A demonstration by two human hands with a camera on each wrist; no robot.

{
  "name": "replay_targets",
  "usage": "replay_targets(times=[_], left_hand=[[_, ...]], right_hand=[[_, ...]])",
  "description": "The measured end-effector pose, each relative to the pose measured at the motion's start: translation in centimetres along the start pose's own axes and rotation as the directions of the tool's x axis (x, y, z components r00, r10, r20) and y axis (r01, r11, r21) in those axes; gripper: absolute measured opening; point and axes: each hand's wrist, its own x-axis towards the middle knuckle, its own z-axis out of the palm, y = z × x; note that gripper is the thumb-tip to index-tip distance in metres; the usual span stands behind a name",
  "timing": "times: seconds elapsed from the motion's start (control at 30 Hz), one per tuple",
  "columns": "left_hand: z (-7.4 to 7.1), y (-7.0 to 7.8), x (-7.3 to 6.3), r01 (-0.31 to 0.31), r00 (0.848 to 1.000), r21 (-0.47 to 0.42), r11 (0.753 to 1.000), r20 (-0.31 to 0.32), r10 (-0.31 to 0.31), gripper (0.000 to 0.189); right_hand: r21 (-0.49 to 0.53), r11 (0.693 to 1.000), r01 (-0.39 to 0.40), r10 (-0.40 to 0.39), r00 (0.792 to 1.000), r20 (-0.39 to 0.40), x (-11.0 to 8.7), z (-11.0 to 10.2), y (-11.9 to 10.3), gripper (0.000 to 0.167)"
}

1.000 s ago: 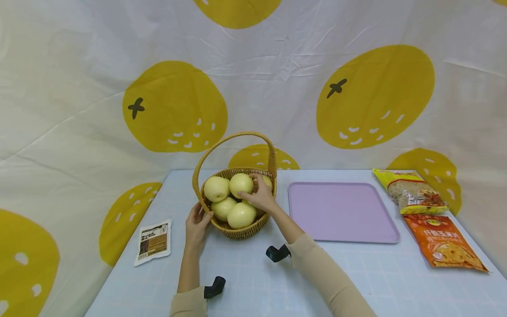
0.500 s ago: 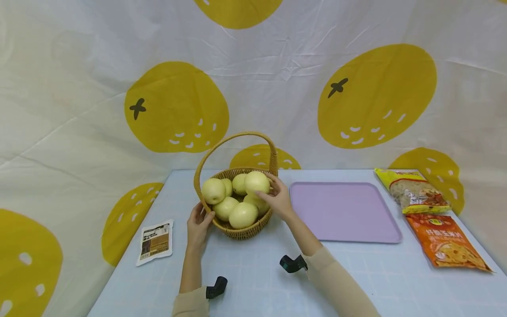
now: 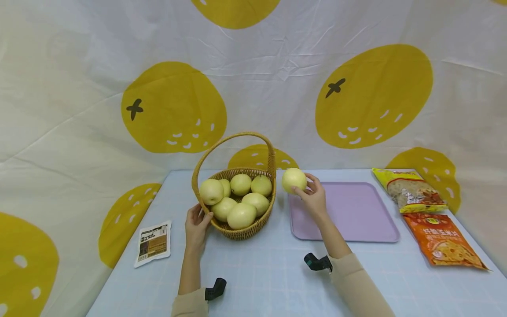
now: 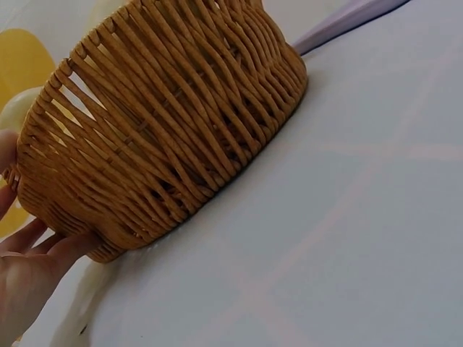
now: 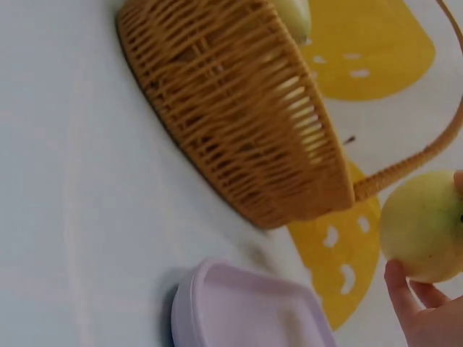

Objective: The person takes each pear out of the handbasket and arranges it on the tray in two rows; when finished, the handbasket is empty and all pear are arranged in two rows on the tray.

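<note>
My right hand (image 3: 315,200) holds a round, pale yellow-green pear (image 3: 294,179) between thumb and fingers, raised over the left edge of the lilac tray (image 3: 352,215). The right wrist view shows this speckled pear (image 5: 419,228) beside the basket's handle. My left hand (image 3: 196,229) grips the near left side of the wicker basket (image 3: 240,234), thumb at the rim and fingers against the woven wall (image 4: 166,123). Several similar pears (image 3: 242,215) lie inside the basket, under its tall arched handle (image 3: 248,134). The basket stands upright on the table.
A white and brown packet (image 3: 153,243) lies at the left of the table (image 3: 261,281). To the right of the tray are a yellow snack bag (image 3: 412,191) and an orange one (image 3: 445,242). A fruit-print cloth (image 3: 277,105) hangs behind the table.
My right hand has lifted a pear out of the basket and carried it right, over the tray's left edge. My left hand has stayed on the basket.
</note>
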Motion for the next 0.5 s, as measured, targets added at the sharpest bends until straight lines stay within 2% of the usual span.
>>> replay_targets(times=[0.17,0.33,0.5], left_hand=[[-0.1,0.0,0.0,0.001,1.000,-0.027,1.000,-0.006,-0.001,0.040],[-0.1,0.0,0.0,-0.002,1.000,-0.028,1.000,-0.003,0.002,0.040],[-0.1,-0.1,0.0,-0.004,1.000,-0.039,0.999,-0.004,0.004,0.039]], right_hand=[[-0.013,0.998,-0.055,0.054,0.996,-0.073,1.3,-1.3,2.2,0.067],[-0.008,0.994,-0.112,0.111,0.989,-0.099,2.0,-1.7,4.1,0.070],[0.010,0.993,-0.116,0.116,0.985,-0.126,2.4,-1.4,5.5,0.068]])
